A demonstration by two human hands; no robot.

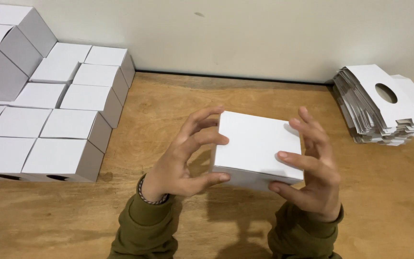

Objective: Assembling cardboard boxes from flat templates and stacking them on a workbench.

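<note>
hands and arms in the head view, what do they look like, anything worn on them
Both hands are bare, with no gloves or rings visible. The left hand has a braided cord bracelet in dark and light strands around the wrist. The right hand shows nothing on its wrist. Both forearms are covered by olive green sleeves of soft, thick fabric, with ribbed cuffs bunched at the wrists.

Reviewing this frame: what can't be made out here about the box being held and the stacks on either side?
- White box, head view: underside and far side hidden by the box itself; left hand and right hand fingers cover its side edges.
- Folded boxes: the group is cut off by the left edge, so no full count.
- Flat blanks stack: lower sheets hidden beneath the top one.
</note>
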